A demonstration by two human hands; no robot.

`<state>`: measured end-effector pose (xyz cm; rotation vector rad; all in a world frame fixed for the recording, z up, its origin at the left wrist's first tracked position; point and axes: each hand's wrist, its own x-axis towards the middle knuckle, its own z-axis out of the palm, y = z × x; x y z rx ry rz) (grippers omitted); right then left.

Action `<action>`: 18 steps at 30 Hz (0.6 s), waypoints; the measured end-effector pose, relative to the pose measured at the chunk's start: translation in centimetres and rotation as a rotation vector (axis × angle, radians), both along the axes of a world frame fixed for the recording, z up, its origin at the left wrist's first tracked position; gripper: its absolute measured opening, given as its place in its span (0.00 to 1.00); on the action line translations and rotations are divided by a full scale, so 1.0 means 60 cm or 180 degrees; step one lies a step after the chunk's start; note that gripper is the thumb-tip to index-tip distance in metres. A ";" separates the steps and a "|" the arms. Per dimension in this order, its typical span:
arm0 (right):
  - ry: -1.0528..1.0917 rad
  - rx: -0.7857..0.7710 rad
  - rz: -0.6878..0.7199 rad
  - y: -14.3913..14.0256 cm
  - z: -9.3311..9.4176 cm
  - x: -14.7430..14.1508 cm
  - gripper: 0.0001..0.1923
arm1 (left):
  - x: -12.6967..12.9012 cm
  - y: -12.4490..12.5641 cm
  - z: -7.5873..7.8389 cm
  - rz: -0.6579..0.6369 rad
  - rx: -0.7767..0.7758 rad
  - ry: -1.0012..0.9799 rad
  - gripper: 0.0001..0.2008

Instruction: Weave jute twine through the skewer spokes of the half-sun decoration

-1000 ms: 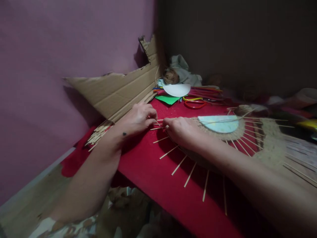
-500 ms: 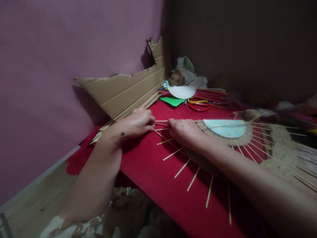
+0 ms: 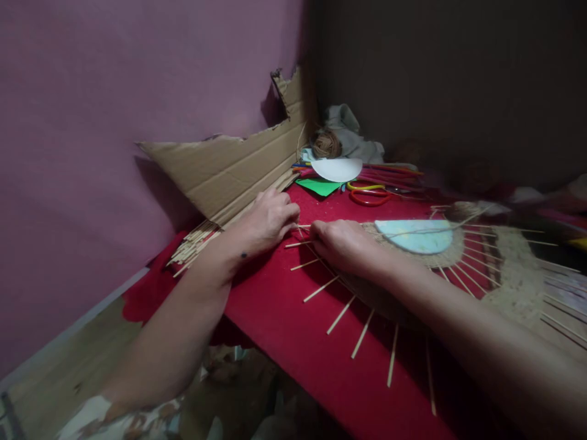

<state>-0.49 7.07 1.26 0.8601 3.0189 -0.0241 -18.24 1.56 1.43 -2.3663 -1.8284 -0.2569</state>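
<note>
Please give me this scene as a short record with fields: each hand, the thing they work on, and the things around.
left hand: fingertips on thin sticks, closed around one
right hand: pressing on woven disc edge
woven disc: flat on red cloth, sticks radiating outward
stick bundle: beside cardboard
far side: scissors, twine ball
</note>
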 end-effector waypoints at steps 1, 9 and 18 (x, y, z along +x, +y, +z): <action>-0.0002 -0.0007 0.0053 -0.002 0.002 0.002 0.12 | 0.003 0.001 -0.002 -0.0015 0.0099 0.0060 0.10; 0.0395 -0.0487 0.0054 -0.002 0.011 0.015 0.11 | 0.010 0.003 -0.007 0.0254 0.0350 0.0563 0.12; 0.0129 -0.0100 -0.0514 -0.005 0.001 -0.009 0.12 | -0.004 -0.009 0.003 0.0973 -0.0040 0.0462 0.12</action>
